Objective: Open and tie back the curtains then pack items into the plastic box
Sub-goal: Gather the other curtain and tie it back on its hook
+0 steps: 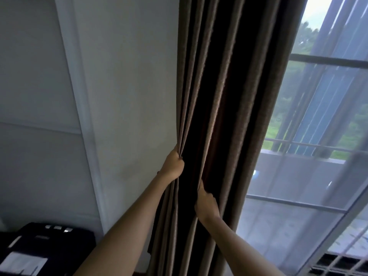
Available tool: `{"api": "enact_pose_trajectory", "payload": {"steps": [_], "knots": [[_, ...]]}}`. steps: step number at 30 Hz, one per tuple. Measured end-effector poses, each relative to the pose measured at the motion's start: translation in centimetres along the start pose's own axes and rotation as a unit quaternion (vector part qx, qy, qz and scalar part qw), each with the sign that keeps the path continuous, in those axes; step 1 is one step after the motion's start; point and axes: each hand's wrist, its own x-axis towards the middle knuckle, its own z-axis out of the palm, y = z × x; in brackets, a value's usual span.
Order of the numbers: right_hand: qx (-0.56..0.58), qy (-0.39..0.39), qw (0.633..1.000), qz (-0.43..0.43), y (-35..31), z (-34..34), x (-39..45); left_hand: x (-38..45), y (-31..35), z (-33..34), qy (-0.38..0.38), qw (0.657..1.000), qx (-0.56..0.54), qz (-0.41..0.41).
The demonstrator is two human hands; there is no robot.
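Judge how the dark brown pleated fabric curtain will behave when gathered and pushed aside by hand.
The dark brown pleated fabric curtain is probably floppy: it bunches into deep folds where the left hand grips it. It looks thick and opaque, so likely fairly heavy. The right hand pinches a fold, so its woven surface seems unlikely to slip.

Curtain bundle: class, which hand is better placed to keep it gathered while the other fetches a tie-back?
Probably the left hand: it grips the brown curtain higher, beside the wall; the right hand only pinches one fold.
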Motion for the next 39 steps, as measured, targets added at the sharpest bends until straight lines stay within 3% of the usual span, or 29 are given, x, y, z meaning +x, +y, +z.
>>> {"api": "enact_pose_trajectory", "payload": {"steps": [12, 18, 22, 24, 28, 29, 30, 32, 33, 35, 37, 39], "knots": [[-0.126, -0.066, 0.990, -0.026, -1.8, 2.4, -0.8, -0.4, 0.0, 1.0, -0.007, 0.993, -0.100, -0.057], [-0.018, -0.114, 0.992, 0.043, -1.5, 2.1, -1.2, -0.7, 0.9, 1.2, -0.066, 0.993, -0.092, -0.045], [-0.145, -0.128, 0.980, -0.036, -1.1, 2.4, -1.0, -0.7, 0.7, 2.1, -0.118, 0.992, -0.032, -0.017], [-0.202, -0.169, 0.963, -0.058, -1.3, 1.7, -1.0, -0.8, 0.5, 2.5, -0.094, 0.995, 0.022, -0.015], [-0.189, -0.339, 0.919, -0.072, -3.0, -4.2, -1.2, -0.6, 0.0, 2.1, -0.013, 0.997, 0.079, -0.015], [-0.192, -0.333, 0.918, -0.094, -3.9, -6.7, -1.2, -0.6, -0.1, 1.9, -0.005, 0.997, 0.078, -0.009], [-0.181, -0.270, 0.937, -0.126, -4.7, -9.5, -1.1, -0.5, -0.2, 1.7, -0.002, 0.997, 0.075, 0.000], [-0.105, -0.009, 0.980, -0.168, -6.6, -15.6, -0.9, -0.4, -0.4, 1.5, 0.000, 0.997, 0.073, 0.015], [-0.050, 0.142, 0.972, -0.180, -7.4, -18.6, -0.6, -0.5, -0.3, 1.5, 0.001, 0.997, 0.075, 0.015], [0.066, 0.377, 0.897, -0.222, -9.1, -24.5, -0.2, -0.7, -0.2, 1.7, 0.005, 0.998, 0.063, 0.010], [0.132, 0.469, 0.839, -0.244, -10.0, -28.2, 0.6, -1.0, 0.0, 2.1, 0.003, 0.999, 0.052, 0.017], [0.150, 0.462, 0.842, -0.234, -10.5, -29.6, 2.0, -1.0, 0.2, 2.5, 0.004, 0.998, 0.053, 0.022]]}}
